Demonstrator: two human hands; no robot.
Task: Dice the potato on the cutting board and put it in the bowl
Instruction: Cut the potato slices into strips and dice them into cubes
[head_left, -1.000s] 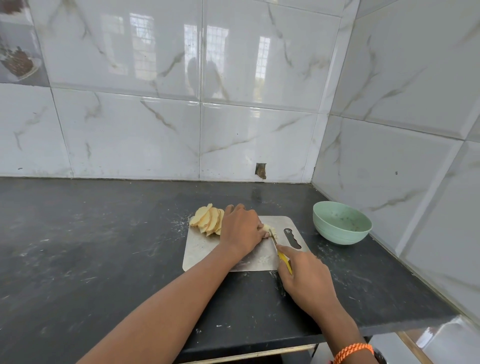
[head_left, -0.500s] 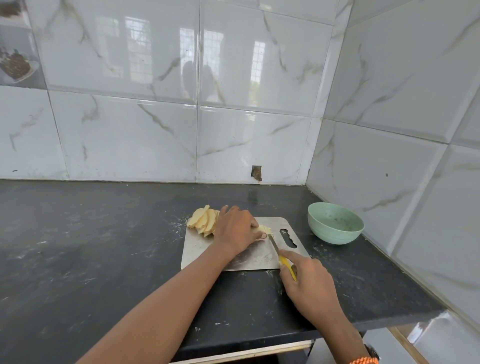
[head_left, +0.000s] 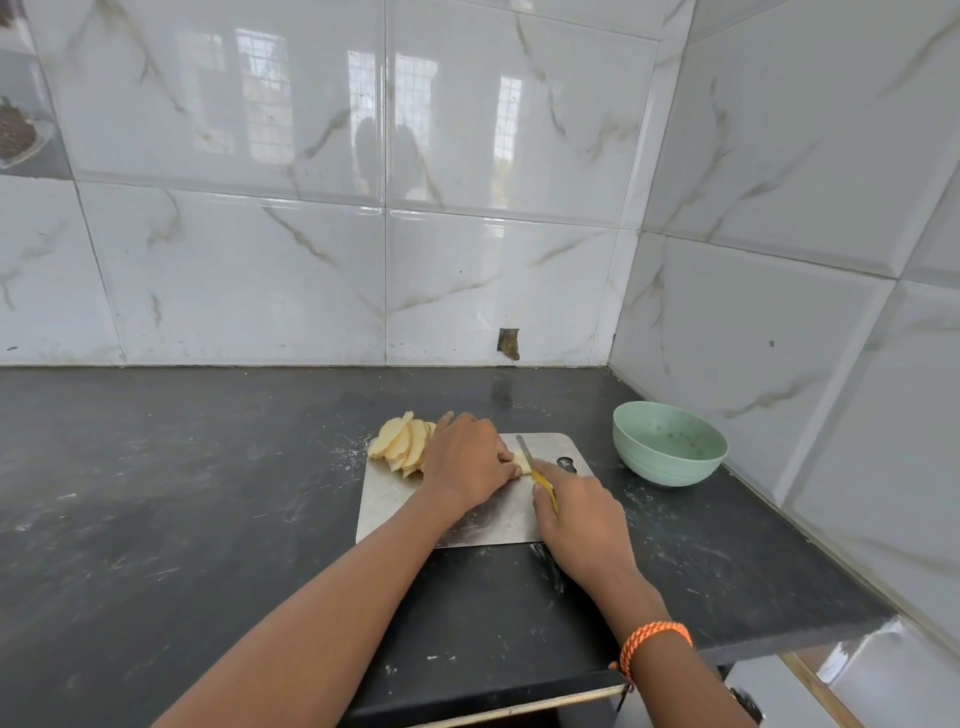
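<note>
Potato slices (head_left: 400, 441) lie fanned in a pale yellow heap at the cutting board's (head_left: 467, 512) 10 o'clock corner, some overhanging its edge onto the dark counter (head_left: 182, 493). A further potato piece (head_left: 521, 462) shows only as a small pale sliver at 3 o'clock of the left hand (head_left: 470, 460), which lies knuckles-up over it with fingers curled down onto it; how much potato sits beneath cannot be seen. The right hand (head_left: 579, 512) is wrapped around the yellow handle of a knife (head_left: 525, 450), index finger stretched along the top, so most of the handle is hidden. The blade points toward 11 o'clock and meets the sliver just beside the left fingertips; whether its edge reaches the board is hard to tell. The board's hanging slot is half covered by the right hand. At 2 o'clock of the board, apart from it, stands the green bowl (head_left: 670, 460), with only tiny specks visible inside. An orange braided band (head_left: 655, 640) circles the right wrist.
</note>
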